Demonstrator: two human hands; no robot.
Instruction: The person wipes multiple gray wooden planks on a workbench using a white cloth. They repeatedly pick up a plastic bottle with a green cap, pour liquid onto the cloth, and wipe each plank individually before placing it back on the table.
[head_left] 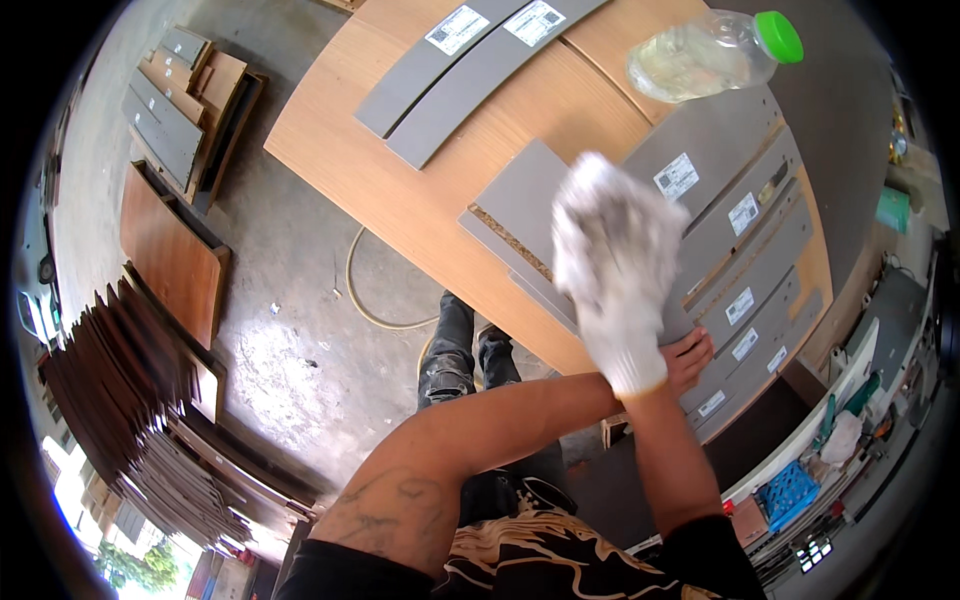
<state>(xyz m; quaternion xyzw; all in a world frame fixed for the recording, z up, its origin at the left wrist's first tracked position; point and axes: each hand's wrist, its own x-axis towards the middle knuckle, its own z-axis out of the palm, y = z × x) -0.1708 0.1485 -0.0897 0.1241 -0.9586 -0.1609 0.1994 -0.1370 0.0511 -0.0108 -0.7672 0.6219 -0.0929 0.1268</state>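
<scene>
My right hand (pixel 625 270), in a white knit glove, is over a grey board (pixel 520 190) with a raw chipboard edge. Bunched in its grip is what looks like a white rag (pixel 590 195), smeared by motion. My left arm crosses under the right wrist. The bare left hand (pixel 688 360) has its fingers curled at the near right end of that board, partly hidden by the glove. Just right of the hands, several narrow grey boards (pixel 735 255) with white labels lie side by side.
The boards rest on a wood-coloured panel (pixel 330 130). Two grey strips (pixel 480 80) lie at its far side, and a clear bottle with a green cap (pixel 690 60) at far right. Stacked brown panels (pixel 120 380) stand on the floor at left; a hose (pixel 360 300) curves near my legs.
</scene>
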